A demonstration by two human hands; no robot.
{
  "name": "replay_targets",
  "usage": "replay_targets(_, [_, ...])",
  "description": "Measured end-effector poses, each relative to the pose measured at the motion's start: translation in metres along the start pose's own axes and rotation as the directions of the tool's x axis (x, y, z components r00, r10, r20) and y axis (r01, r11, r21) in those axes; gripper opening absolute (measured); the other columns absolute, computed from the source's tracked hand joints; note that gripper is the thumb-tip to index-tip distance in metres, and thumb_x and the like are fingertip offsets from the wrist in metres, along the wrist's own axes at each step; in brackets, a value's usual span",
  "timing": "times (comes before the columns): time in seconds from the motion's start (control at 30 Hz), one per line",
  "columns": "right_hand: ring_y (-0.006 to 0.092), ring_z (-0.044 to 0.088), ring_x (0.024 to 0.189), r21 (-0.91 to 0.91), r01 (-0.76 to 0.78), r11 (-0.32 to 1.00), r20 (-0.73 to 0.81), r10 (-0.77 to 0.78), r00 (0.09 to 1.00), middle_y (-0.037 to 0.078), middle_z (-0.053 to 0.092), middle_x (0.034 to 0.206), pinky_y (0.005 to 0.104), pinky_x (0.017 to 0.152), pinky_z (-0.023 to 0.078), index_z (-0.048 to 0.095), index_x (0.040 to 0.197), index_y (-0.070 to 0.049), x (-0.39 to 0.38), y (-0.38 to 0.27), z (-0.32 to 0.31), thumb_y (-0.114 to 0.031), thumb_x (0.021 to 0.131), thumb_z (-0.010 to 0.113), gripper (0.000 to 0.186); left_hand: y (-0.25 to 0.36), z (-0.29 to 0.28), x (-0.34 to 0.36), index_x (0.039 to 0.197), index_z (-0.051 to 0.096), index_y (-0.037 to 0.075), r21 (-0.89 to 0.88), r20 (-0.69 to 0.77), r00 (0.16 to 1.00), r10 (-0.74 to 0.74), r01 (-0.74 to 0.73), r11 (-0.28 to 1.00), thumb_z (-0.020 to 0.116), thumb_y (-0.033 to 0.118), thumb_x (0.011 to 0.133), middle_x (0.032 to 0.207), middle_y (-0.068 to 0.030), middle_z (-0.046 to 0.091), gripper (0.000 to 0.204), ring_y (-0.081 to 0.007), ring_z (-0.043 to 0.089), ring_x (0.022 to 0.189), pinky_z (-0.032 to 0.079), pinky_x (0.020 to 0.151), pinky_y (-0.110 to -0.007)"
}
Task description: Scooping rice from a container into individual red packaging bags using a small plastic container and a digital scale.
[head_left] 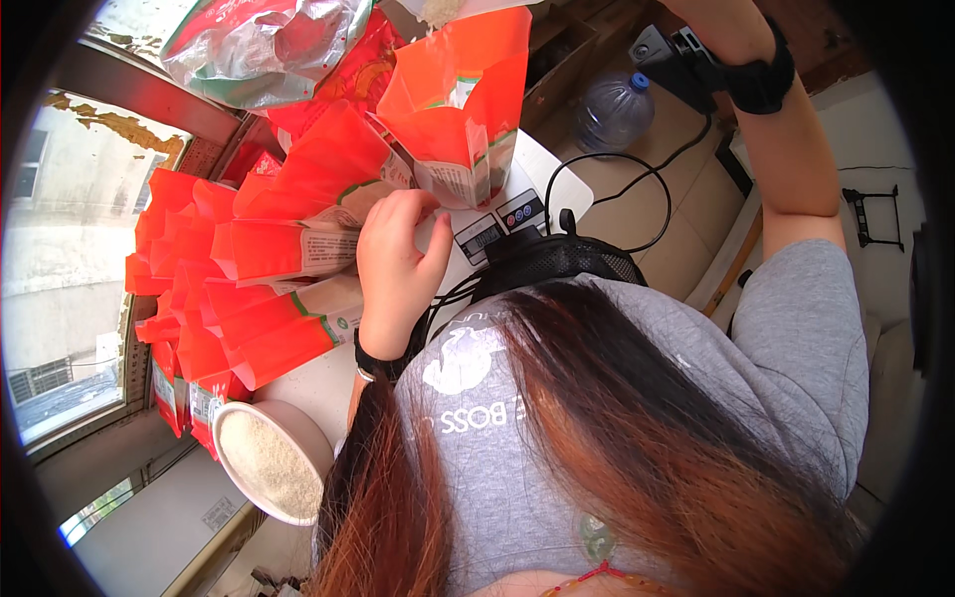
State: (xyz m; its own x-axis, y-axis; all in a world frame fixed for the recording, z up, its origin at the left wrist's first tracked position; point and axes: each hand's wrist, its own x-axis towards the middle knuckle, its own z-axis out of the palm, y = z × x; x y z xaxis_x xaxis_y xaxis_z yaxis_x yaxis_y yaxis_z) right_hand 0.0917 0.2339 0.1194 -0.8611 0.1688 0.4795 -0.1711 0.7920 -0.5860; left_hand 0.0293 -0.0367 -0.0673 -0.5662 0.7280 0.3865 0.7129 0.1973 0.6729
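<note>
My left hand (396, 257) rests beside the lower part of an upright orange-red paper-like bag (453, 95). Its fingers are loosely bent, the thumb stands apart, and nothing shows between them; the fingertips reach the bag's bottom corner. That bag stands with its mouth spread on a white digital scale (484, 239). Pale grains (439, 12), like rice, show above the bag's mouth at the top edge, by a white rim that is cut off. My right forearm reaches up past the upper edge, so the right hand is out of sight.
Several more opened orange-red bags (288, 244) crowd the table at left. A white tub of rice (267, 460) stands near left. A silver-and-red plastic sack (269, 50) lies at the back. Black cable (665, 204) loops near a large clear water bottle (614, 107). A window lies left.
</note>
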Motion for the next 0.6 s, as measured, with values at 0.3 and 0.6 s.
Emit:
replay_targets(0.3, [0.0087, 0.063, 0.077, 0.620, -0.349, 0.703, 0.056, 0.404, 0.913, 0.004, 0.066, 0.090, 0.0197, 0.072, 0.051, 0.062, 0.110, -0.003, -0.050, 0.048, -0.003, -0.033, 0.087, 0.069, 0.039, 0.005, -0.003, 0.002, 0.088, 0.059, 0.001, 0.006, 0.002, 1.000, 0.015, -0.015, 1.000, 0.066, 0.007, 0.080, 0.083, -0.0119, 0.061, 0.012, -0.0290, 0.059, 0.080, 0.047, 0.072, -0.038])
replay_targets(0.6, [0.0131, 0.066, 0.086, 0.867, -0.309, 0.392, 0.036, 0.568, 0.822, 0.009, 0.067, 0.106, 0.0229, 0.073, 0.054, 0.061, 0.119, -0.004, -0.142, 0.121, 0.024, -0.033, 0.092, 0.063, 0.040, 0.006, -0.004, -0.010, 0.090, 0.059, 0.000, 0.080, 0.010, 0.997, -0.071, 0.070, 0.994, 0.066, 0.006, 0.082, 0.083, -0.0122, 0.061, 0.013, -0.0270, 0.059, 0.079, 0.048, 0.072, -0.035])
